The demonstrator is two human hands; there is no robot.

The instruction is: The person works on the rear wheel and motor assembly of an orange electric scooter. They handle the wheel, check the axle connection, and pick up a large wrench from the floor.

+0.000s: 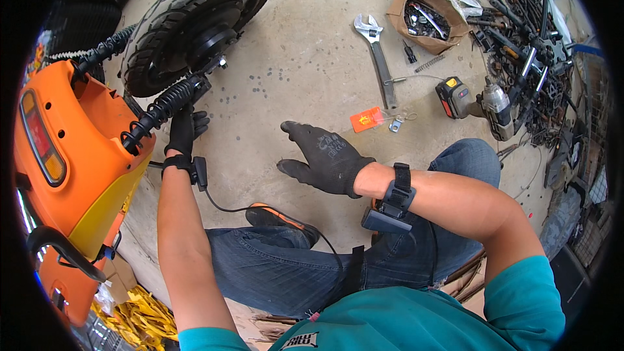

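Observation:
My right hand, in a dark work glove, hovers over the concrete floor with fingers and thumb spread and nothing between them. Also gloved, my left hand is beside the black coil shock absorber, its visible fingers apart. Part of that hand is hidden under the shock, and whether it touches it I cannot tell. The shock runs from an orange scooter body to the axle of a wheel with a black knobby tyre. A bolt end with a nut sticks out at the axle.
An adjustable wrench lies ahead on the floor, near an orange tag and a small metal clip. A cordless impact wrench rests at right. Beyond are a cardboard box of small parts and a heap of metal parts.

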